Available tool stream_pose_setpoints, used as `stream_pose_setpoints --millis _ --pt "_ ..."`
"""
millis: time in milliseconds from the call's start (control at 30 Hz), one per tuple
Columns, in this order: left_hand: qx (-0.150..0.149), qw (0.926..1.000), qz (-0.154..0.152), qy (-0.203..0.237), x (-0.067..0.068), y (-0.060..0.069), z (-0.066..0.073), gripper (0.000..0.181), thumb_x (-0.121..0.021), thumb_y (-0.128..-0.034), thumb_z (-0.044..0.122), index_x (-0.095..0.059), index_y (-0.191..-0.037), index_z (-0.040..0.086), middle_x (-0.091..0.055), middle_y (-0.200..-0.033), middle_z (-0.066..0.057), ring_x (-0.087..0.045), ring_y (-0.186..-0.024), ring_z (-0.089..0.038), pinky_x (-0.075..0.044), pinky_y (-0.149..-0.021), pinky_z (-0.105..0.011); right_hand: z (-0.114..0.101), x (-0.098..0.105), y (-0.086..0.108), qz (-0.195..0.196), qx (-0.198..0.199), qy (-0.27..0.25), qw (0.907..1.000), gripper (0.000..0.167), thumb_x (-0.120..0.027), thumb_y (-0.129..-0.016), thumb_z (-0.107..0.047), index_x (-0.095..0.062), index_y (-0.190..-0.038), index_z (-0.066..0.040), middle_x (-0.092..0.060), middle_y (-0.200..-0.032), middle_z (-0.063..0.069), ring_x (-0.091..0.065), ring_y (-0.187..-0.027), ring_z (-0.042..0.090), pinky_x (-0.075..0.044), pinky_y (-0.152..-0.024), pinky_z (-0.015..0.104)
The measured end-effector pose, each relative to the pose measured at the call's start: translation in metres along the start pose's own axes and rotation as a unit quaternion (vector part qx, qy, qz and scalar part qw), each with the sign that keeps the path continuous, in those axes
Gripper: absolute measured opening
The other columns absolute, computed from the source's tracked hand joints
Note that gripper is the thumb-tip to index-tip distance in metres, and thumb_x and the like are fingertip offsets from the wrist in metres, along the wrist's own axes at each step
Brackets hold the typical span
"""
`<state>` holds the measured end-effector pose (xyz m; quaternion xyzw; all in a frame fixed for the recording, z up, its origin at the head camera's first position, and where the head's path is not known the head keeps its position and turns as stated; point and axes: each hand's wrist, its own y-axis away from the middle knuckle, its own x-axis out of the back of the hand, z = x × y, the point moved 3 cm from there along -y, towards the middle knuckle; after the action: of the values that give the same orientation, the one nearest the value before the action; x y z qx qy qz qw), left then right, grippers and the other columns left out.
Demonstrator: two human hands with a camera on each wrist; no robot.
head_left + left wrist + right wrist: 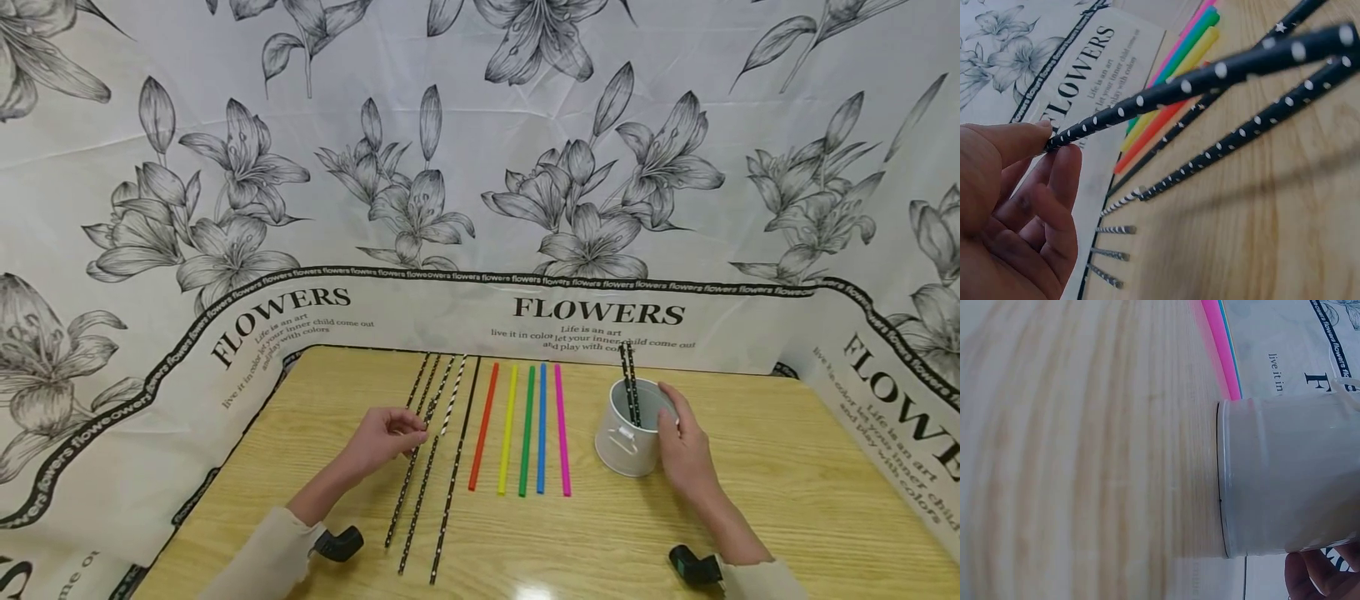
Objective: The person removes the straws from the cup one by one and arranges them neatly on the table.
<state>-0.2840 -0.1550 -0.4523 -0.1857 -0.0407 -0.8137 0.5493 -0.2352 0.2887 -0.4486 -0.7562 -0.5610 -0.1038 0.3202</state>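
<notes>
My left hand (386,437) pinches the end of a black straw with white dots (1166,90) between thumb and fingertips, raised over the table in the left wrist view. Below it lie another dotted black straw (1241,132) and a black straw with white stars (1179,128). A white metal bucket (626,454) stands upright on the right, my right hand (684,450) gripping its right side near the rim. Two black patterned straws (630,387) lean inside it. In the right wrist view, curled fingers (1319,575) touch the bucket's side.
Between the dark straws and the bucket lie red (483,425), yellow (507,429), green (527,429), blue (542,429) and pink (562,429) straws, side by side. A black-and-white striped straw (453,396) lies left of them. Flower-printed cloth (420,321) borders the wooden table (585,542).
</notes>
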Motion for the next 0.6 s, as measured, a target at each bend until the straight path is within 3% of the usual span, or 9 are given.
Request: stream_pose_setpoints --millis 167,367,600 --pt "0.023 0.9995 -0.017 -0.01 0.002 0.007 -0.012 0.021 -0.069 -0.0904 0.008 -0.065 -0.104 -0.008 -0.067 -0.089 -0.017 -0.065 -0.07 -0.023 -0.051 -0.055 -0.033 0.001 -0.001 0.0 0.001 0.001 0.002 1.0 0.05 -0.026 -0.107 -0.03 -0.024 -0.154 -0.013 -0.032 -0.15 0.026 -0.031 -0.133 0.05 -0.029 -0.099 0.069" --pt "0.048 0.9982 -0.037 -0.003 0.002 0.013 -0.022 0.021 -0.071 -0.0874 0.005 -0.066 -0.104 -0.008 -0.066 -0.087 -0.009 -0.065 -0.075 -0.022 -0.055 -0.062 -0.031 0.001 -0.001 0.0 -0.002 0.002 0.003 1.0 0.05 -0.026 -0.107 -0.029 -0.024 -0.154 -0.012 -0.031 -0.15 0.026 -0.03 -0.133 0.05 -0.028 -0.099 0.07" --pt "0.04 0.9974 -0.05 -0.034 0.002 0.017 -0.025 0.021 -0.074 -0.0849 0.005 -0.069 -0.104 -0.003 -0.067 -0.093 -0.007 -0.063 -0.085 -0.02 -0.054 -0.068 -0.027 0.002 0.0 0.0 0.001 -0.001 0.003 1.0 0.05 -0.026 -0.107 -0.031 -0.024 -0.154 -0.013 -0.032 -0.15 0.026 -0.031 -0.133 0.05 -0.029 -0.099 0.07"
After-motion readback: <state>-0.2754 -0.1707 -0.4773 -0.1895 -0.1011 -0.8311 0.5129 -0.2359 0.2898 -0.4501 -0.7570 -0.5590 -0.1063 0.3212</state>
